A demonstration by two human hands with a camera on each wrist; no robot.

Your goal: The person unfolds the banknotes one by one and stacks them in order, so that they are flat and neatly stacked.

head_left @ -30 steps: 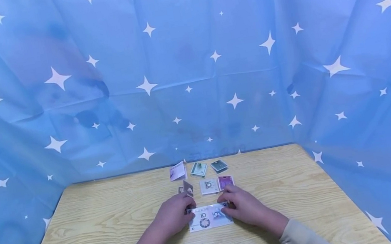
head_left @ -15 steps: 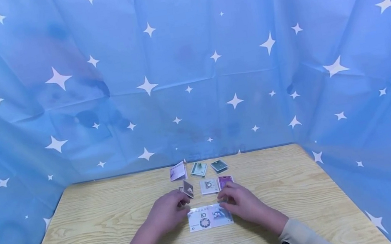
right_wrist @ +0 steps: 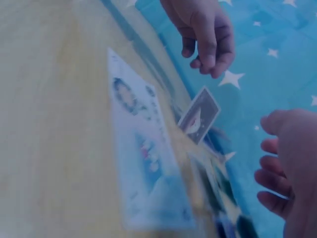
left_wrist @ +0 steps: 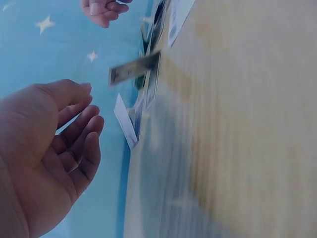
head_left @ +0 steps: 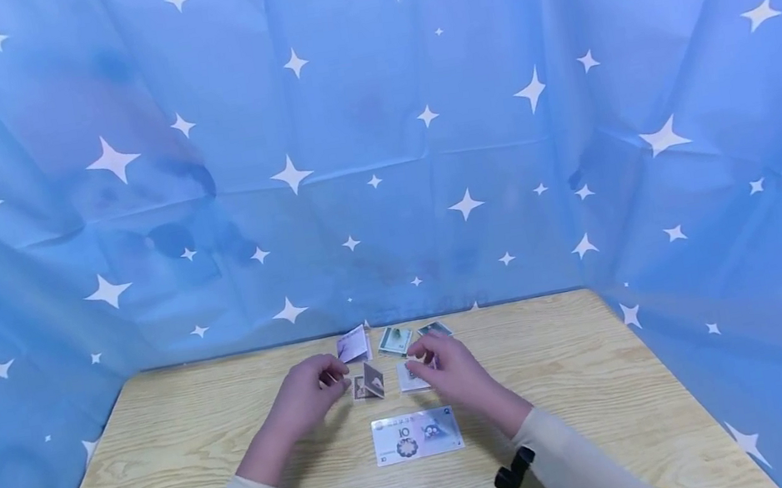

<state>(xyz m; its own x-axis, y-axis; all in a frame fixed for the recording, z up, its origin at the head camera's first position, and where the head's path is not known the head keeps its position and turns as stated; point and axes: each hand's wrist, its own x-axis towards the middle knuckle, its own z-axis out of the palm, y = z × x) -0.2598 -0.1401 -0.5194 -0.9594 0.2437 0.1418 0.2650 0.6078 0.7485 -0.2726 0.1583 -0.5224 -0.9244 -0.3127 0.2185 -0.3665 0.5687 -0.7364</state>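
Observation:
A banknote printed with 10 [head_left: 417,436] lies unfolded on the table, apart from both hands. My left hand [head_left: 310,391] hovers to the left of a brown folded banknote [head_left: 373,381], whose one half stands up. Its fingers are loosely bent with nothing between them, as the left wrist view shows. My right hand [head_left: 455,369] is above a pale folded banknote [head_left: 407,379] and partly covers it; whether it touches cannot be told. In the right wrist view its fingers [right_wrist: 275,181] are relaxed and hold nothing. The magenta folded banknote is hidden behind the right hand.
Behind stand a lilac folded banknote [head_left: 353,344], a green one [head_left: 395,339] and a dark green one [head_left: 437,327], near the back edge of the wooden table [head_left: 218,405]. A blue star-patterned cloth [head_left: 389,227] hangs just beyond.
Both hands have left the flat 10 banknote and moved up toward the folded ones, the left first. The 10 banknote stays flat in place. The right hand now covers the magenta banknote.

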